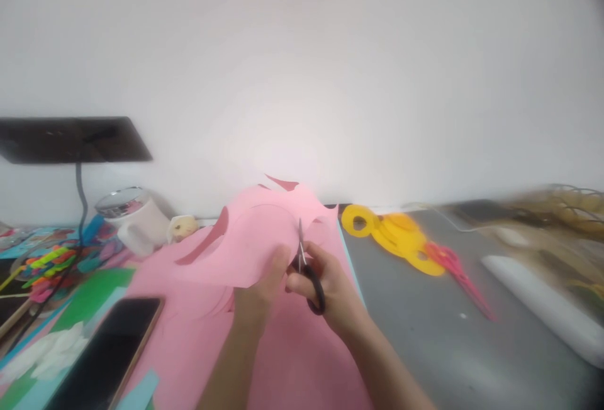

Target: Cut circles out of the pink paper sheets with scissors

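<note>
My left hand (262, 290) pinches the lower edge of a pink paper sheet (255, 240) and holds it up in front of me. My right hand (330, 287) grips black-handled scissors (306, 271), with the blades pointing up into the sheet's right part. The sheet has curved cuts along its top and left edges. A larger pink sheet (292, 360) lies flat beneath both hands.
A dark phone (111, 350) lies at the lower left on green and blue paper. A white mug (134, 221), coloured clips (47, 262) and a black lamp (70, 139) stand at the left. Yellow paper rings (391, 234), a pink-red strip (457, 271) and a white roll (542, 306) lie on the grey mat (425, 334).
</note>
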### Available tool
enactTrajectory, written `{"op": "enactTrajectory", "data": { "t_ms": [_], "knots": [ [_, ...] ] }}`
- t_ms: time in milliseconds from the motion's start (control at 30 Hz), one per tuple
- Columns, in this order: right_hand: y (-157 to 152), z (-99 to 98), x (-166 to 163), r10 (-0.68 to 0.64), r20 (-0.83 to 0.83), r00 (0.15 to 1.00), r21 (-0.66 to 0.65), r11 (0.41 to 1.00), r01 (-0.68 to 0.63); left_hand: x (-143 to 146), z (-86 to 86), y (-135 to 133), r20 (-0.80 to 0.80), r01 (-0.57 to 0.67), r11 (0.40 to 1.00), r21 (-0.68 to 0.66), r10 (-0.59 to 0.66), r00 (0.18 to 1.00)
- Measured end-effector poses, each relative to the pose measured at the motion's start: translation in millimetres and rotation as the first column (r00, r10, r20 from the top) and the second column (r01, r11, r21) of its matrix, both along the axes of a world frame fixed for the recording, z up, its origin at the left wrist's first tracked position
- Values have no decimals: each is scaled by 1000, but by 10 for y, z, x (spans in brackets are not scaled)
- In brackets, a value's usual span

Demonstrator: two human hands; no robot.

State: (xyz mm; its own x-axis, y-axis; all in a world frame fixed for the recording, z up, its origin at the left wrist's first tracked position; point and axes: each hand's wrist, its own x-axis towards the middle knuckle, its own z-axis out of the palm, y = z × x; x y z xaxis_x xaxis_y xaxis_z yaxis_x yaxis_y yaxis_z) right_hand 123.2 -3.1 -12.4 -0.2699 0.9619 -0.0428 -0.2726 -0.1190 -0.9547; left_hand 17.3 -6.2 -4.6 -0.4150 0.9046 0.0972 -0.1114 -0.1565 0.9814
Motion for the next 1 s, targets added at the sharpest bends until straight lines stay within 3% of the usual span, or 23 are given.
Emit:
{"op": "enactTrajectory", "data": {
  "t_ms": [167, 433, 667, 933, 1000],
  "knots": [
    [-10, 34, -5, 3, 23, 1000, -4, 1000, -3, -16, -41, 24, 47, -18, 1000, 21, 17, 999],
    [-15, 52, -14, -2, 44, 999, 40, 999, 0, -41, -41, 17, -30, 3, 999, 46, -2, 1000],
    [-28, 59, -10, -4, 37, 999, 43, 999, 2, -144, -152, 68, -99, -17, 1000, -9, 16, 995],
    [-16, 15, -29, 9, 49, 999, 24, 1000, -10, -116, -185, 119, 43, -6, 995, 95, 2, 999],
    [-20, 15, -39, 13, 59, 998, 12, 1000, -14, -102, -172, 109, 62, -21, 998, 54, 18, 998]
  ]
}}
